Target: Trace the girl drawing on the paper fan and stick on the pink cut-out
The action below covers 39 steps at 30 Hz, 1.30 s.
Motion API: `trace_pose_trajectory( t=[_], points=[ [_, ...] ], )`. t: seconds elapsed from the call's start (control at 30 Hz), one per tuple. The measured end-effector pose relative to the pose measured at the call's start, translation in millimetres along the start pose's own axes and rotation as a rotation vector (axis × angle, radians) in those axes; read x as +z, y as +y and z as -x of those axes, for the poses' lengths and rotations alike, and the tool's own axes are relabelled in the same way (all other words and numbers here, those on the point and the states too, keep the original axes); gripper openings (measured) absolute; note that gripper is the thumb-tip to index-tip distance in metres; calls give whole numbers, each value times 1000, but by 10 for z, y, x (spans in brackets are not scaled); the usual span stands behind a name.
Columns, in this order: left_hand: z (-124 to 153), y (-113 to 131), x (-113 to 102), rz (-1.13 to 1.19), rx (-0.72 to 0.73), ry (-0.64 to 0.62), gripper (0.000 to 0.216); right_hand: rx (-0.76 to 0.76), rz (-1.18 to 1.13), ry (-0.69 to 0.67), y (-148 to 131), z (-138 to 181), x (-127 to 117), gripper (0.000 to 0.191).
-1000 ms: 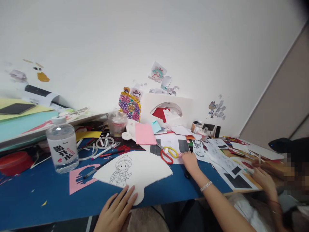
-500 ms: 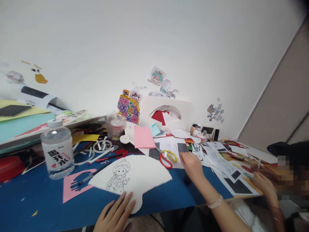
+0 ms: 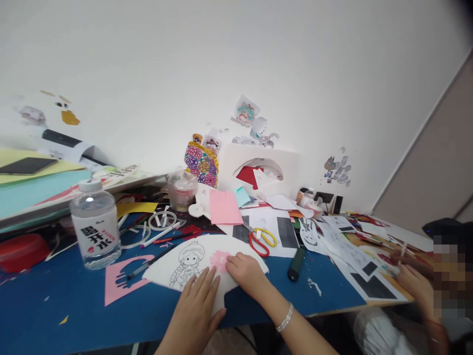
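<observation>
Pink cutout's (image 3: 218, 260) pinched by right hand (image 3: 247, 273), paper fan's (image 3: 162, 270) covered by flat left hand (image 3: 195, 305), table edge (image 3: 242, 316) near wrist, "喝开水" bottle (image 3: 95, 227) leftward.

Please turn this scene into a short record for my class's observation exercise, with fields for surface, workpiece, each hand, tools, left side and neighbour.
Surface: blue tabletop
Workpiece: white fan-shaped sheet bearing a line-drawn figure
Left hand: laid flat over the sheet's lower part
Right hand: at the right edge of a pink cut-out on the sheet; grip unclear
Tools: scissors with red and yellow handles, beyond the sheet
Left side: upright clear bottle
Neighbour: another person's hand, far right
</observation>
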State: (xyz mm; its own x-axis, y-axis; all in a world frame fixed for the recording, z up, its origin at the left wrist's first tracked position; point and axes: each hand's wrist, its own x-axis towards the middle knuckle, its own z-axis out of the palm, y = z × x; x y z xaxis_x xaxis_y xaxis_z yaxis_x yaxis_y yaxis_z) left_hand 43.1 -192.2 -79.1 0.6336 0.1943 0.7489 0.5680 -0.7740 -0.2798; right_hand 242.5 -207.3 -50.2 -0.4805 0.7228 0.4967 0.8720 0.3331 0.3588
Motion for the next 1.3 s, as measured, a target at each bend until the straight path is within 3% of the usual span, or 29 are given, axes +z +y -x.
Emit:
trace_pose_trajectory(
  t=[0.3,0.63,1.17,1.3],
  points=[
    [-133,-60,166,189,-71,-290,64,101,-262,-60,-40,-101,-1,28],
    [-193,-96,178,151,-148,-314,51,244,-455,8,-137,-130,60,42],
    [-242,-61,198,116,-188,-368,41,335,-516,24,-149,-112,42,35],
    [-188,-58,255,126,-176,-323,42,338,-517,24,-149,-112,35,34]
  ],
)
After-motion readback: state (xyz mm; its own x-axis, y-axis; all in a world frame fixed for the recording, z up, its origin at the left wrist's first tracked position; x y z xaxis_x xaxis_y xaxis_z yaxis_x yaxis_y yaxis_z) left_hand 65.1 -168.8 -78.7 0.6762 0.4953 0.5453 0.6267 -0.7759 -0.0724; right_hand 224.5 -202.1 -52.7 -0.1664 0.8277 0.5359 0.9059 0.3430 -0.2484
